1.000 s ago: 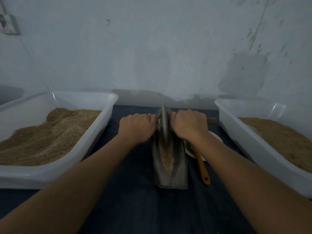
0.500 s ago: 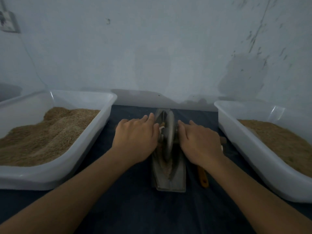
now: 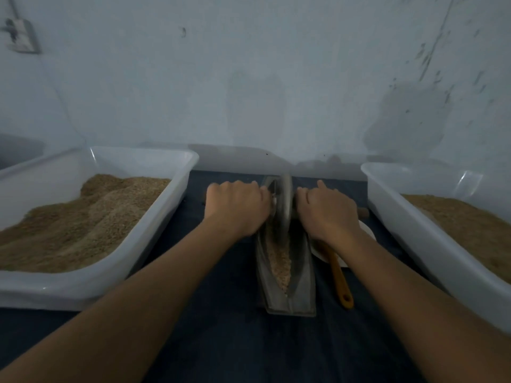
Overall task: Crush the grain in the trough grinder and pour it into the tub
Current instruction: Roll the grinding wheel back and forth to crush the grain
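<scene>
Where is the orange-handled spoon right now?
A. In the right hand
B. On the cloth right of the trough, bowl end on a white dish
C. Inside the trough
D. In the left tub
B: the spoon lies beside the trough, its upper end on the white dish, under the right forearm.

Dim, bluish light, soft focus throughout, wide-angle bowing at the edges, faint shadows on the wall

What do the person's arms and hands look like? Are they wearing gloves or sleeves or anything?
No gloves and no sleeves in view. Both forearms are bare from the bottom of the picture up to the wrists. The left hand and the right hand are bare too. No ring, watch or bracelet shows on the parts in view, though the light is dim and the fingers are partly hidden.
</scene>
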Tool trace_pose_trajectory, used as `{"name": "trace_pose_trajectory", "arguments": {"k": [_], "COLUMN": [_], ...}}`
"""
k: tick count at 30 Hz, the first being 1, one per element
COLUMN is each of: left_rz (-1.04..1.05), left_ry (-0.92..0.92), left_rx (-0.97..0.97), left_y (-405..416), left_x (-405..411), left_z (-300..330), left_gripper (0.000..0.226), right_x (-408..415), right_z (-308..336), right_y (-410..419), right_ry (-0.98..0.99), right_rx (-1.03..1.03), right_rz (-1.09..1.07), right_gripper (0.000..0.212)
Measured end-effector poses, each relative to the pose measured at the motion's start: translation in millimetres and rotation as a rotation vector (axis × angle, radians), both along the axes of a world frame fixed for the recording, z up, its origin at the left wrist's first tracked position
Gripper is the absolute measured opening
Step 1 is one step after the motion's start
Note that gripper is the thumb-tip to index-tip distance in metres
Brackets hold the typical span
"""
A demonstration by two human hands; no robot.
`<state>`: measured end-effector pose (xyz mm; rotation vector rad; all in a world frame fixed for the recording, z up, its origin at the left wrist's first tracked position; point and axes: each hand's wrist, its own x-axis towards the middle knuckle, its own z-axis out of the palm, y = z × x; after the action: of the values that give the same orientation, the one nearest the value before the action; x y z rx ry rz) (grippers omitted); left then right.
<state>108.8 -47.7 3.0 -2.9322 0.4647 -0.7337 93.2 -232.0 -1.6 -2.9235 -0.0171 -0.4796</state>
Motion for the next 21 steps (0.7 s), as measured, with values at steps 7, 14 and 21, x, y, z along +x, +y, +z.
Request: {"name": "trace_pose_trajectory", "arguments": {"k": [7,14,21], "left_rz": [-0.002,-0.003,0.007], "left_ry": [-0.085,-0.128,-0.028], "left_rx": [-0.125,0.052,-0.026], "left_y": [28.9,20.4,5.5], "left_x": [-72.0,-50.7,24.6], "left_z": [-26.1,-22.9,-5.7], "left_gripper": [0.070,0.074,0.034], "right_x": [-48.9,-38.9,26.8], "right_z": [-5.4,-7.6,6.1], "right_y": [7.0,2.5,6.1], "right_ry": [-0.258,-0.187,-0.092], "right_rx": [-0.113,-0.031,-0.068], "right_rz": [0.186,0.169,-0.059], "right_gripper": [0.065,0.065,0.054]}}
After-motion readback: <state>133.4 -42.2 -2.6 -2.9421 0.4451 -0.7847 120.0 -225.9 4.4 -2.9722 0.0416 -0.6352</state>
